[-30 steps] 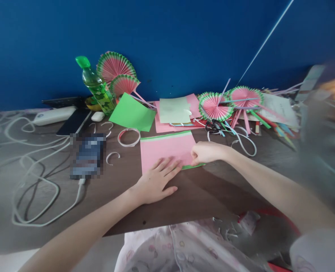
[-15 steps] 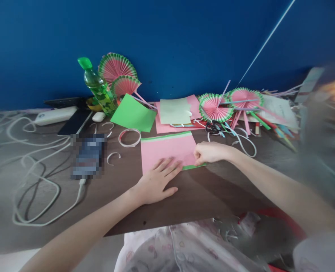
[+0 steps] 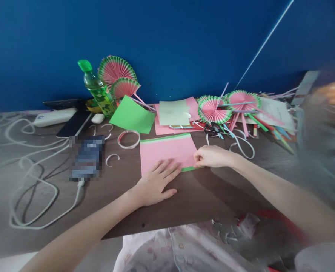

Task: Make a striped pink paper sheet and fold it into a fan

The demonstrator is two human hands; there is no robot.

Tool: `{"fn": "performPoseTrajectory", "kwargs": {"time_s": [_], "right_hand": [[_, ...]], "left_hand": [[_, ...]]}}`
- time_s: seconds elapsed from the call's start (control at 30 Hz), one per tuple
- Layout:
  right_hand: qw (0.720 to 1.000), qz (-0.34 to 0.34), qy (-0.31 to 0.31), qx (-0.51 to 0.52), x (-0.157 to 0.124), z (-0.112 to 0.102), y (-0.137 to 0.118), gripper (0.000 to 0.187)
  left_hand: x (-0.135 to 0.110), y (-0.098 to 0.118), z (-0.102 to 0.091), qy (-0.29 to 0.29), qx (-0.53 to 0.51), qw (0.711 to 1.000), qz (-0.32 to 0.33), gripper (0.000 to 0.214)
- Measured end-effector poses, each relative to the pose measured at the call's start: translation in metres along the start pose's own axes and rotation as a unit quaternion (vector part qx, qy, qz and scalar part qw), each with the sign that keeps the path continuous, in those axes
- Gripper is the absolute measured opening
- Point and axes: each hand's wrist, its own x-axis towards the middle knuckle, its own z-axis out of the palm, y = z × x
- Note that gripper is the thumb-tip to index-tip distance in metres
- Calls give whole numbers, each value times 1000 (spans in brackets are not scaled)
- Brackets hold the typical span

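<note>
slipping and stray creases are the main risks

at far left a white cable (image 3: 77, 198) loops over the table (image 3: 184, 206) to a phone (image 3: 86, 158); a forearm snagging it could drag the phone along. a tape roll (image 3: 128, 146) lies just beside the far left corner of a pink sheet (image 3: 166, 149), which is flat on the table, green along its far and near edges. the left hand (image 3: 157, 185) rests palm down on its near side, fingers spread, grasping nothing; if that pressure eased, the paper could skid or turn. the right hand (image 3: 211, 156) is curled at the near right corner; whether it pinches the edge or only presses it, i cannot tell. pressing too hard there could crease the paper crooked or tear it. beyond that wrist lie scissors (image 3: 212, 129) and a looped white strip (image 3: 252, 151), which a sideways sweep could catch
</note>
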Motion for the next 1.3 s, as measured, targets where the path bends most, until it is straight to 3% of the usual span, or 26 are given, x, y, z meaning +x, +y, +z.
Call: {"fn": "performPoseTrajectory", "kwargs": {"time_s": [0.2,0.53,0.8,1.0,1.07,1.17,1.3], "right_hand": [[998,35,55,-17,0,10,11,38],[987,41,149,48,-9,35,26,36],[980,-12,172,102,-9,44,36,27],[964,-18,243,106,-16,55,28,18],[958,-40,264,105,-18,58,26,25],[963,-92,239,86,-18,58,24,43],[971,-109,204,60,-17,55,22,44]], "left_hand": [[-1,1,-2,7,0,1000,3,67],[-7,-1,-7,-10,8,1000,-5,65],[-48,-6,-12,8,57,996,-68,65],[-73,-12,-6,29,67,993,-95,64],[-74,-14,-5,33,65,993,-98,64],[-74,-20,-5,39,63,992,-99,61],[-73,-28,-6,41,65,992,-100,58]]}}
